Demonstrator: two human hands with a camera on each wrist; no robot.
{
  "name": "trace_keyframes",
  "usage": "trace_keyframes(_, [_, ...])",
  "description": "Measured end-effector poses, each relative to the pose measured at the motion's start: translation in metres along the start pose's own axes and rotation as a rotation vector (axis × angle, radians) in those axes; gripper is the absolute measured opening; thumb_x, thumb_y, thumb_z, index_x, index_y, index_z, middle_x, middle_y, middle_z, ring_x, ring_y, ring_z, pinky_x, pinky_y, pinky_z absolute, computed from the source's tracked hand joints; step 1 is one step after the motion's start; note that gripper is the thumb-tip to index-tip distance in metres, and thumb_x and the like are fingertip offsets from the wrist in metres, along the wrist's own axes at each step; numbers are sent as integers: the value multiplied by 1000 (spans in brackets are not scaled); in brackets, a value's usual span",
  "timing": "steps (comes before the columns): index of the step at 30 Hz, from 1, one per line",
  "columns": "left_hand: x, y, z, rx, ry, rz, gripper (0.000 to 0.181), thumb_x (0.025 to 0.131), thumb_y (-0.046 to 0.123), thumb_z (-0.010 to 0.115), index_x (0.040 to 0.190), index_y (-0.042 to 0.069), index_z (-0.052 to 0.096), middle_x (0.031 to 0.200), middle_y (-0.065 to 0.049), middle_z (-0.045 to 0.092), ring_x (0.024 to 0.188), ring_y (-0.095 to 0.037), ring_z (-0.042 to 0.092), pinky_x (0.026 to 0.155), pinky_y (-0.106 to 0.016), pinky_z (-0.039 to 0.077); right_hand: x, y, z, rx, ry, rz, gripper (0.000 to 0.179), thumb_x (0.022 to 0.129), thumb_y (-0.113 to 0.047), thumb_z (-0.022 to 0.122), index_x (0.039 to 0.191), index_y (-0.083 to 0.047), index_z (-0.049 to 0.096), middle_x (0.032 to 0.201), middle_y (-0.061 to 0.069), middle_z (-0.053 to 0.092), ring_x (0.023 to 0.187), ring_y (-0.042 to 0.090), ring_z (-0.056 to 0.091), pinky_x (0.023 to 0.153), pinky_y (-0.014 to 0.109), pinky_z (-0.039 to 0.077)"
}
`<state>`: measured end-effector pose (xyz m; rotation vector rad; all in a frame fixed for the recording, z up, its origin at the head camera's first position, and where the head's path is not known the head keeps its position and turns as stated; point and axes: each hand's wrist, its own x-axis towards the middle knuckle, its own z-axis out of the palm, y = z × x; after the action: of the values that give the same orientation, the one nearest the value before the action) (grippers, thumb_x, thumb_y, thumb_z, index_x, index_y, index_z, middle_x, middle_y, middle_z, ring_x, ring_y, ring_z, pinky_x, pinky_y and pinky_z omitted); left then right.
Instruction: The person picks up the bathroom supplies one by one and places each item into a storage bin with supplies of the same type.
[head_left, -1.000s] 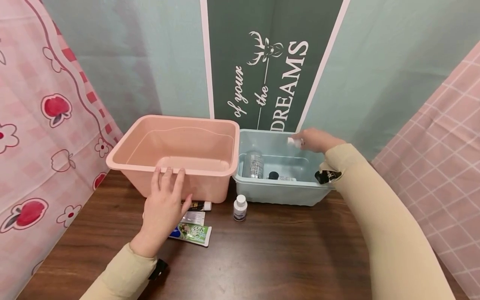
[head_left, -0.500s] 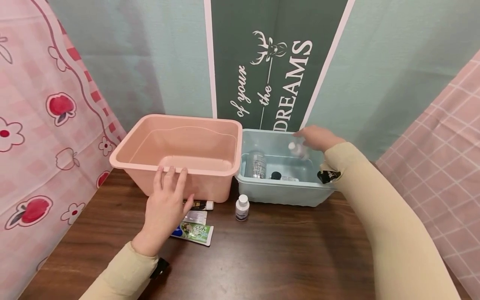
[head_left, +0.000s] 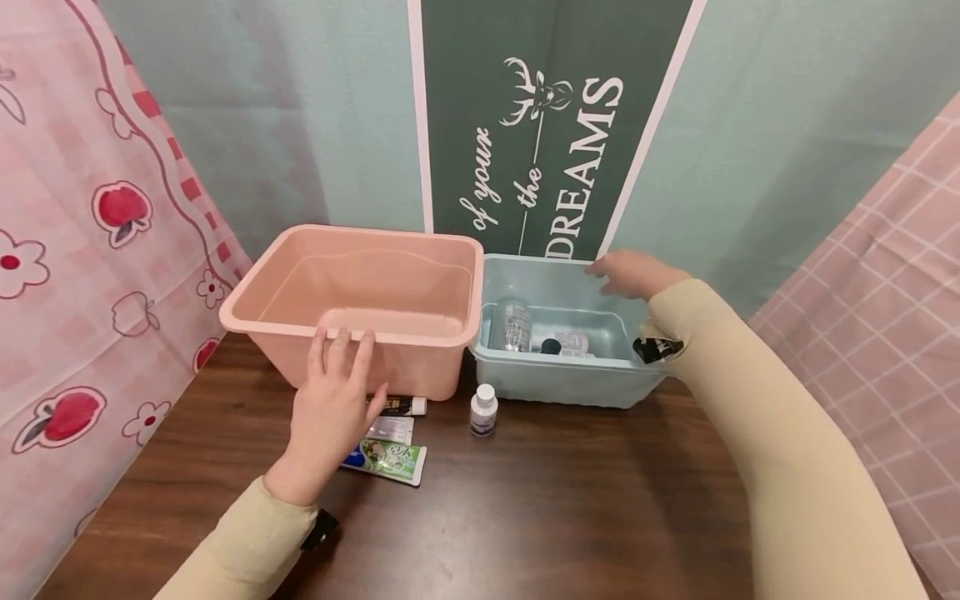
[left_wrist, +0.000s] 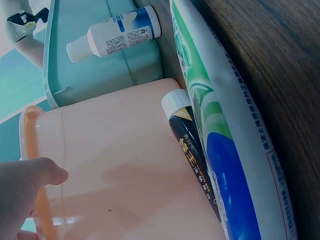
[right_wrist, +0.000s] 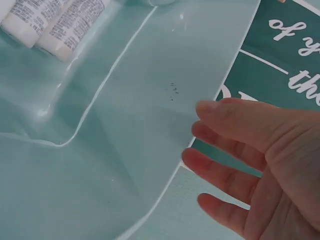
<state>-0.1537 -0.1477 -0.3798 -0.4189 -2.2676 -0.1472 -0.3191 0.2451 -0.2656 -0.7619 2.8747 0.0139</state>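
Note:
My left hand rests its straight fingertips on the front rim of the pink bin; in the left wrist view its thumb lies by the outer wall. My right hand hovers at the back right of the blue bin, holding nothing, fingers apart and loosely bent. Inside the blue bin lie a clear bottle, a black-capped bottle and a white bottle. Two white bottle ends, one a labelled bottle, show in the right wrist view.
A white bottle stands before the bins. By my left hand lie a black tube, a pale packet and a green and blue tube. Curtains hang behind the wooden table.
The white bottle in my right hand has dropped into the blue bin, and that hand is now bare above it. My left hand has stayed on the pink bin's rim.

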Motion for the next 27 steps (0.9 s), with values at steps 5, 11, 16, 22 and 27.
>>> trace_keyframes(5, [4, 1, -1, -3, -2, 4, 75, 68, 28, 77, 131, 2, 46, 124, -29, 43, 123, -52, 33, 49, -55, 50, -10, -2, -5, 29, -44, 20, 49, 82, -1, 64, 128, 8, 49, 115, 28, 58, 110, 43, 51, 95, 52, 39])
trace_keyframes(11, [2, 1, -3, -4, -18, 5, 75, 68, 28, 77, 131, 1, 46, 124, -29, 43, 121, -53, 34, 50, -55, 50, -23, -10, -6, 48, -71, 24, 52, 84, -6, 65, 131, 7, 47, 117, 27, 57, 113, 43, 50, 96, 52, 38])
trace_keyframes(16, [0, 1, -4, -5, -21, -5, 76, 68, 28, 77, 131, 1, 46, 124, -30, 43, 121, -53, 34, 48, -55, 50, -31, -15, -5, 78, -88, 22, 55, 84, -8, 64, 133, 6, 44, 123, 27, 54, 116, 42, 48, 98, 52, 36])
trace_keyframes(22, [1, 1, -5, -11, -26, 1, 75, 69, 28, 76, 131, 0, 45, 124, -30, 42, 122, -54, 32, 50, -55, 50, -40, -16, -1, 78, -100, 27, 57, 85, -9, 64, 135, 7, 42, 124, 29, 53, 117, 42, 47, 98, 52, 36])
trace_keyframes(27, [2, 2, -5, -14, -25, 8, 75, 69, 28, 77, 131, 0, 46, 124, -30, 42, 121, -54, 33, 51, -55, 51, -48, -17, 0, 65, -94, 14, 56, 86, -11, 64, 134, 9, 42, 124, 30, 51, 116, 44, 47, 100, 52, 34])
